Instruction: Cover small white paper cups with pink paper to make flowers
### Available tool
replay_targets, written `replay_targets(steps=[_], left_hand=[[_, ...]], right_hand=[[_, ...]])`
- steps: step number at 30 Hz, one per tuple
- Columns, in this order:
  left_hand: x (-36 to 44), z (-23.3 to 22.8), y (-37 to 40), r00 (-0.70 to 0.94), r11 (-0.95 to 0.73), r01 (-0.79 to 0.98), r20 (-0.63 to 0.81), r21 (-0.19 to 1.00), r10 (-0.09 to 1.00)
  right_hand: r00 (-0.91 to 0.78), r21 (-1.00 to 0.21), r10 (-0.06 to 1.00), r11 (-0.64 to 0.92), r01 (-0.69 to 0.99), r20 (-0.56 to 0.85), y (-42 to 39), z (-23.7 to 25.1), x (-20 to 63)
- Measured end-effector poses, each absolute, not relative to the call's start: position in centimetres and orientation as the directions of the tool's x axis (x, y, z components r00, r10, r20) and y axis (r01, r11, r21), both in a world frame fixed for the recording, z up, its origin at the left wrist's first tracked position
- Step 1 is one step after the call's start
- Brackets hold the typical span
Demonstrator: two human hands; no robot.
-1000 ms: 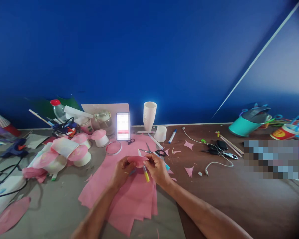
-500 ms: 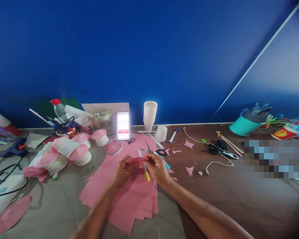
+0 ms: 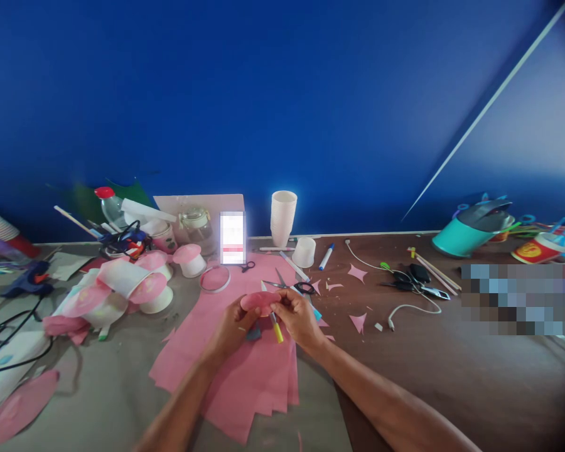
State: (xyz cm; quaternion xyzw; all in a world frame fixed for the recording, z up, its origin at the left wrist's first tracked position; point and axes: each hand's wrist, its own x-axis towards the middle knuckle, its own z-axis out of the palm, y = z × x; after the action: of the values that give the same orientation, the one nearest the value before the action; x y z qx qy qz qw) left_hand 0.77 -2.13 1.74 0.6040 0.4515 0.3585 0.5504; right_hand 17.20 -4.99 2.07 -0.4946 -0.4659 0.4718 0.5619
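Both my hands hold a small pink paper disc (image 3: 260,303) above a stack of pink paper sheets (image 3: 245,370). My left hand (image 3: 234,323) grips its left side, and my right hand (image 3: 297,317) pinches its right edge. A yellow-tipped pen (image 3: 276,326) lies under the disc between my hands. Scissors with black handles (image 3: 292,287) rest just beyond my fingers.
White paper cups (image 3: 282,218) and a lit phone (image 3: 232,237) stand at the back. Pink-topped cups (image 3: 136,285) pile at the left, next to a glue gun (image 3: 28,279) with cables. Pink scraps (image 3: 358,322), a white cable (image 3: 407,309), keys (image 3: 417,279) and a teal container (image 3: 471,232) lie to the right.
The pink disc has tilted slightly in my fingers and shows more of its face. My hands stay in nearly the same place.
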Motion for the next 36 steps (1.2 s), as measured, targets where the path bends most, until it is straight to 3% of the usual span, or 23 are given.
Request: replay_targets(steps=[21,30,36], left_hand=[[1.1,2.4,-2.1,0.392,0.009,0.092,-0.044,0.996,0.919],[0.8,2.8,-2.0,0.292,-0.045,0.107,0.012,0.993,0.956],[0.8,2.8,-1.8,0.254,-0.032,0.074,0.012,0.997,0.967]], right_hand=[[0.109,-0.996,0.991,0.079,-0.036,0.075,-5.0,1.4,16.9],[0.116,-0.994,0.992,0.064,-0.092,0.053,-4.8,1.4,16.8],[0.010,-0.997,1.000,0.022,-0.068,0.021,-5.2,1.3,16.6]])
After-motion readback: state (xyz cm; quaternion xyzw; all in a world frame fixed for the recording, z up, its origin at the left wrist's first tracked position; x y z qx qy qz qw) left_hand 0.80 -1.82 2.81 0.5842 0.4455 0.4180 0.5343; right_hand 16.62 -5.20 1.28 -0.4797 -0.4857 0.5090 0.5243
